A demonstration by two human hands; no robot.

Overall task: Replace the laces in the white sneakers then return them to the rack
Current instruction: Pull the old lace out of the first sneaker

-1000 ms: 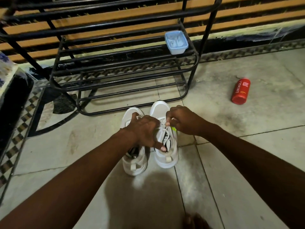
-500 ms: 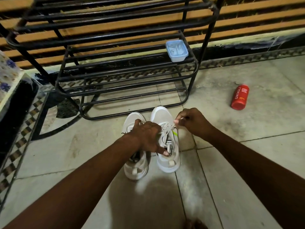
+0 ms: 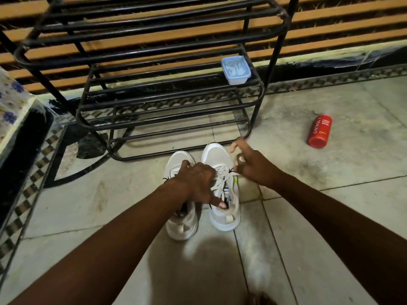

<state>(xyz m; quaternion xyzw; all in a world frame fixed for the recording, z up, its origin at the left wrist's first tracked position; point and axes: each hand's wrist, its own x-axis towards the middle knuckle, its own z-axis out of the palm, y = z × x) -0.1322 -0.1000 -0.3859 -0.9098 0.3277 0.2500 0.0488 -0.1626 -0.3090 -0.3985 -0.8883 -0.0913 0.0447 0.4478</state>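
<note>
While both forearms reach forward over the pale tiled floor [image 3: 330, 216], two white mesh sneakers [image 3: 217, 154] stand side by side on it, toes pointing at the bottom rail of the black metal tube rack [image 3: 167, 123] and just short of it. The left hand [image 3: 196, 181] lies across the pair, covering the middle of the left-side sneaker [image 3: 182, 227]; its fingers are curled round the white laces [image 3: 220, 170] of the right-side sneaker [image 3: 224, 221], with one finger stretched down to the edge of that shoe's opening. The right hand [image 3: 253, 168] hovers just beside the same shoe's toe, blurred, forefinger and thumb spread apart; a lace strand runs from the eyelets to its underside, but I cannot tell whether the lower fingers pinch it. A small light-blue plastic tub [image 3: 236, 70] sits at the right end of a middle shelf of the rack. A red cylindrical bottle [image 3: 319, 134] lies on its side on the floor, well apart from the shoes toward the right edge.
</note>
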